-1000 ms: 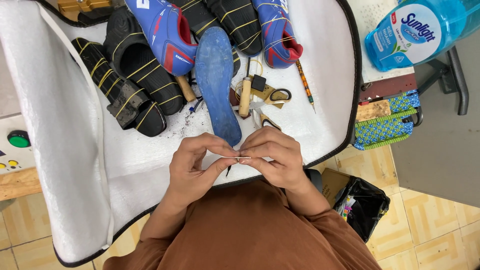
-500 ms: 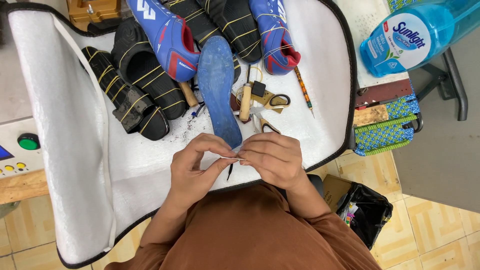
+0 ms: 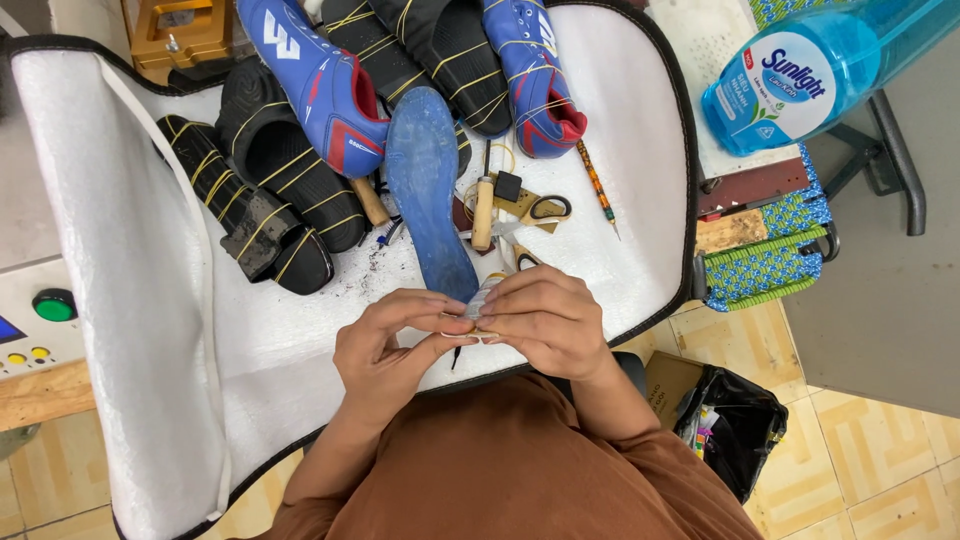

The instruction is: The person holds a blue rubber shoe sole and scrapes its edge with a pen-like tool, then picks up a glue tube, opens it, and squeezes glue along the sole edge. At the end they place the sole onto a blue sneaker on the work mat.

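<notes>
White padded mat (image 3: 130,300) on the bench, shoes piled at the far end. We've got both hands together at the near edge: left hand (image 3: 385,345) and right hand (image 3: 545,320) pinching a small pale piece (image 3: 483,297), dark needle tip (image 3: 455,357) poking below. Blue insole (image 3: 425,190) just beyond them, scissors (image 3: 535,210) to its right.
</notes>
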